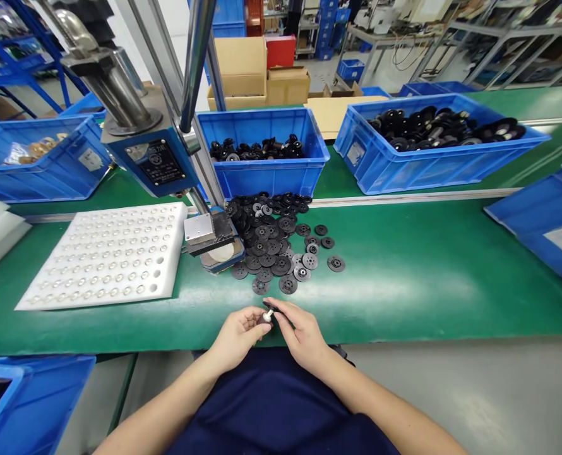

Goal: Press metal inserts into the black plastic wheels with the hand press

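Close to the table's front edge, my left hand [240, 330] is closed around a small part with a white shaft [268, 315] that points up toward the right. My right hand [300, 328] pinches a black disc [270, 307] right at the shaft's tip. Whether disc and shaft touch, I cannot tell. Just beyond my hands lies a heap of black slotted discs [281, 265], some of them scattered to the right.
A blue arbor press [155, 155] stands left of the heap. Beside it lies a white foam tray [96, 253] with rows of small metal parts. Blue bins [266, 177] of black parts line the back, and another bin [546, 221] sits at right.
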A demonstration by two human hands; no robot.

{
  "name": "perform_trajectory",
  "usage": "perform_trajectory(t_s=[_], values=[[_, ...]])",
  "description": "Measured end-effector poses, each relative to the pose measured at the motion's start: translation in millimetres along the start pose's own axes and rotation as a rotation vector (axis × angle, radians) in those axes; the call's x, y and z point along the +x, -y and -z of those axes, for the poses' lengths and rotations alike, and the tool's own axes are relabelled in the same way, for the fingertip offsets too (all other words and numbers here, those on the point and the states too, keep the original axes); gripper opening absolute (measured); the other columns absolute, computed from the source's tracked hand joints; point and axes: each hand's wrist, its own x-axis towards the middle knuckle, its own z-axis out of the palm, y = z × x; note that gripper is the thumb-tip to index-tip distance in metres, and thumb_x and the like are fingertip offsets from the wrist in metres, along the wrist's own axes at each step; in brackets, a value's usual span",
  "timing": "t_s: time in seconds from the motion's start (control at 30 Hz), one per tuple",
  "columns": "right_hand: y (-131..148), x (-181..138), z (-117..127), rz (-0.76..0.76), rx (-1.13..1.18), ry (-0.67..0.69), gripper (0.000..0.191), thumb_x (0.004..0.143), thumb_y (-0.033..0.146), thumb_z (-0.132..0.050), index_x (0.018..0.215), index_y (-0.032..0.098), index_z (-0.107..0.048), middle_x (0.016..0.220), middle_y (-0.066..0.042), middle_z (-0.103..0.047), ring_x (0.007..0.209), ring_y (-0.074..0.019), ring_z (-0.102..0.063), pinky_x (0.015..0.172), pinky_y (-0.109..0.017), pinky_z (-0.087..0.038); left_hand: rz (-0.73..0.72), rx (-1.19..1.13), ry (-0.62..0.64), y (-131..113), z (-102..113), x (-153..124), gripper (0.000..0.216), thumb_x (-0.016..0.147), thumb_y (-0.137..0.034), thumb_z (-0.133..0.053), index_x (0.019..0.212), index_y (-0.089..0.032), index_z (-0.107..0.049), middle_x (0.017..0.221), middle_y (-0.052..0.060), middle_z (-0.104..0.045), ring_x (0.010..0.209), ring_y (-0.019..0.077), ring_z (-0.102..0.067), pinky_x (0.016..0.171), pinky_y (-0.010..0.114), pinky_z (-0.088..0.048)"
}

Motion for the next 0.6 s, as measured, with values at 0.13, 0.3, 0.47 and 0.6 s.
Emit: perform_trajectory(t_s=[0.13, 0.3, 0.47, 0.6], values=[[-0.4, -1.6, -1.0, 0.114, 0.011, 0.063, 0.047, 0.095, 0.011, -0.044, 0.137, 0.026, -0.056, 0.139, -0.007, -0.058, 0.132, -0.0192, -0.053, 0.114, -0.045, -0.044, 0.017, 0.031, 0.044, 5.4, 7.9, 0.7, 0.030, 0.078, -0.040, -0.074, 0.092, -0.014, -0.067, 0.065, -0.002, -0.057, 0.057, 0.0094, -0.050, 0.054, 0.022, -0.042], [7.9, 0.8, -2.0, 0.096, 0.061, 0.252, 0.062, 0.086, 0.008, -0.047, 0.145, 0.023, -0.047, 0.151, -0.009, -0.045, 0.143, -0.0202, -0.040, 0.118, -0.048, -0.037, 0.007, 0.029, 0.046, 6.8, 20.9, -0.7, 0.031, 0.080, -0.044, -0.072, 0.085, -0.015, -0.063, 0.064, -0.002, -0.056, 0.054, 0.0088, -0.047, 0.052, 0.021, -0.039], [5.4, 25.0, 13.6, 0.137, -0.128, 0.170, 0.051, 0.089, 0.031, -0.059, 0.138, 0.023, -0.054, 0.140, -0.010, -0.057, 0.132, -0.0228, -0.052, 0.110, -0.044, -0.046, -0.053, 0.088, -0.129, 7.3, 38.1, 1.2, 0.039, 0.073, -0.048, -0.076, 0.089, -0.015, -0.063, 0.072, 0.002, -0.064, 0.058, 0.0114, -0.052, 0.053, 0.023, -0.043], [-24.9, 64.3, 46.7, -0.120, -0.588, -0.245, 0.033, 0.092, 0.039, -0.055, 0.116, 0.021, -0.067, 0.110, -0.012, -0.068, 0.104, -0.0245, -0.062, 0.096, -0.044, -0.051, -0.170, 0.072, -0.334, 10.0, 48.1, 3.8, 0.039, 0.067, -0.044, -0.079, 0.088, -0.017, -0.061, 0.084, 0.005, -0.071, 0.061, 0.0120, -0.055, 0.056, 0.024, -0.047]])
